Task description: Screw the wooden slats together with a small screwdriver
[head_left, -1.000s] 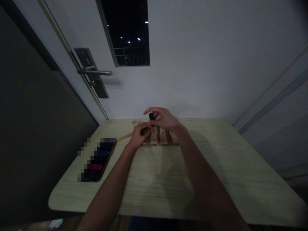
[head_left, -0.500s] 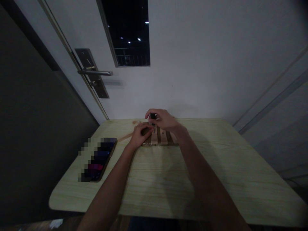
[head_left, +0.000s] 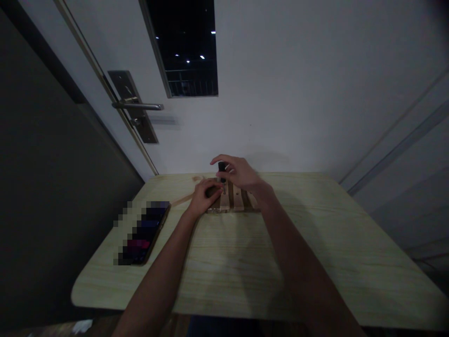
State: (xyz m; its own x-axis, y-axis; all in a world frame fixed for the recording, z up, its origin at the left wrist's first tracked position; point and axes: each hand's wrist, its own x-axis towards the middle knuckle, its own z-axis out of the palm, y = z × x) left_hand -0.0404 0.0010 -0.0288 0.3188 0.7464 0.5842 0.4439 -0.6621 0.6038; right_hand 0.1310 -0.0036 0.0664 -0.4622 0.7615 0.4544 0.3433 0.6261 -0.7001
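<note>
My right hand [head_left: 240, 173] is around a short upright screwdriver [head_left: 221, 166] with a black handle. Its thumb and some fingers touch the handle, while the index finger reaches out above the top. The metal shaft points down at a pale wooden strip [head_left: 225, 202]. That strip lies with other strips [head_left: 238, 201] across a brown wooden piece [head_left: 214, 206] near the table's back edge. My left hand [head_left: 201, 199] grips the left side of this piece, its thumb and forefinger close to the screwdriver's tip. The tip's exact contact is too small to make out.
A phone [head_left: 149, 234] lies on the wood-grain table [head_left: 224, 262], left of my left forearm. A thin wooden stick [head_left: 181, 200] extends left from beside my left hand. Behind the table stands a white door [head_left: 280, 93] with a metal handle [head_left: 143, 106].
The fingers of my right hand have loosened on the screwdriver's handle and the index finger has lifted, baring more of it. My left hand stays in place.
</note>
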